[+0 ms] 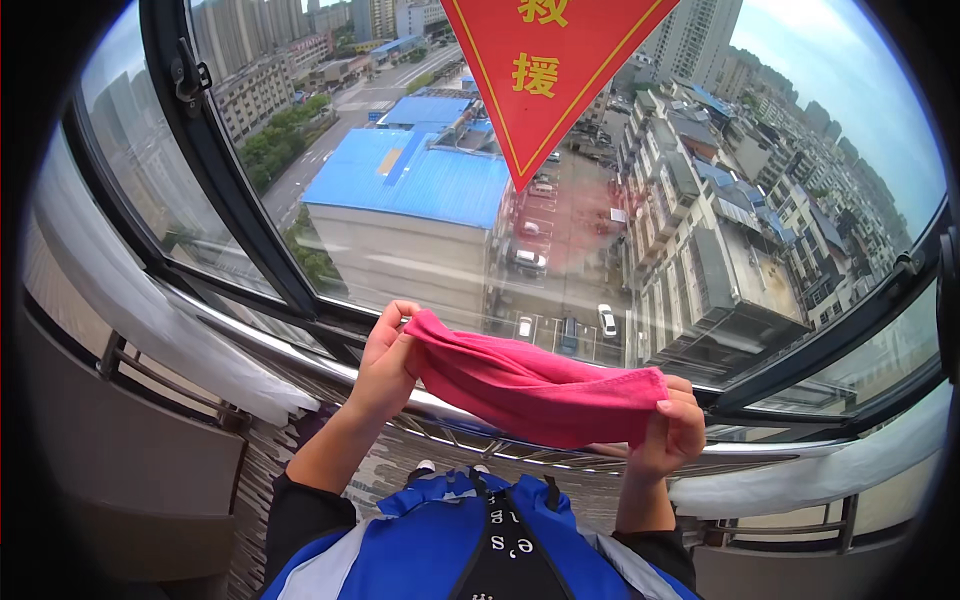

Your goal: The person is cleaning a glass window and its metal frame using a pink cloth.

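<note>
A pink cloth [536, 386] hangs stretched between both hands, in front of a large window and above a metal handrail. My left hand [390, 360] pinches its upper left corner between thumb and fingers. At the other end, my right hand [671, 427] grips the right edge, with the fingers curled partly behind the fabric. The middle of the cloth sags in loose folds. Both forearms are bare below dark sleeves.
Dark window frames [225, 165] with a latch [191, 79] surround the glass. A red triangular sign [559, 67] with writing is at the pane. White curtains [150, 277] are gathered at both sides. A metal handrail [780, 450] runs along the window; buildings and parked cars lie far below outside.
</note>
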Action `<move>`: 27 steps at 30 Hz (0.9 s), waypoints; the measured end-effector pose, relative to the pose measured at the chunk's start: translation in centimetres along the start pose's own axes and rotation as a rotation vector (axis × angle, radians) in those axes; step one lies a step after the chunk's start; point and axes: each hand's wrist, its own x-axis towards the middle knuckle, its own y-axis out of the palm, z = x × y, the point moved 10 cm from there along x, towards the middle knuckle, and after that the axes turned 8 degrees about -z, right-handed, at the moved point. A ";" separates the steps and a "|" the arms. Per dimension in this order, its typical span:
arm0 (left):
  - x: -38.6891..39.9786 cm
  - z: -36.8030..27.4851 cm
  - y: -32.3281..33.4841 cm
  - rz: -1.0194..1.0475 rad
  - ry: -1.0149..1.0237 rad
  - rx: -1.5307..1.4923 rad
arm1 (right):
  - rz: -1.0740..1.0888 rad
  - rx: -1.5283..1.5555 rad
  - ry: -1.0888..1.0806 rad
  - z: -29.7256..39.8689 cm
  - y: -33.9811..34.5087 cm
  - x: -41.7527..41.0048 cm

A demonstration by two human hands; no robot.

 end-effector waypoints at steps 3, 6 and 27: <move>0.3 3.7 -0.5 0.068 -0.280 -0.018 | 0.115 -0.147 -0.100 1.6 3.9 3.5; 0.6 3.3 1.2 0.250 -0.336 0.265 | 0.387 -0.288 -0.235 3.9 9.6 6.9; 2.0 -12.7 19.6 0.665 0.487 0.267 | 0.665 -0.935 0.004 11.5 19.5 21.0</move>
